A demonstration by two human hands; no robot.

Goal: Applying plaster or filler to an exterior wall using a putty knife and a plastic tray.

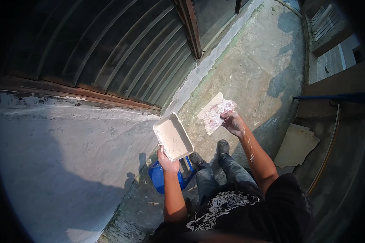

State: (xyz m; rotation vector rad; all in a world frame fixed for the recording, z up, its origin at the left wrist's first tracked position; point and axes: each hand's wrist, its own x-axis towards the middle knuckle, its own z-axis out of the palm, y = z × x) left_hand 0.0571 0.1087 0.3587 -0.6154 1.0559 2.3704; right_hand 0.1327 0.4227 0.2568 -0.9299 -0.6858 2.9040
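My left hand [168, 163] grips the near end of a shallow rectangular tray [187, 135], tilted, with pale paste coating its inside. White smears mark the fingers. Up and to the right, my right hand [233, 123] pinches a flat, irregular pale spreader [210, 113] covered in wet white paste. The spreader is apart from the tray, over the concrete floor. Streaks of white paste run along my right forearm [253, 152].
A blue plastic container with a handle [156, 178] stands below the tray, beside my feet. On the left is a whitish plastered wall [61, 154] under a dark slatted window [121, 52]. A broken pale board [296, 146] leans at the right, near a long pole [327, 156].
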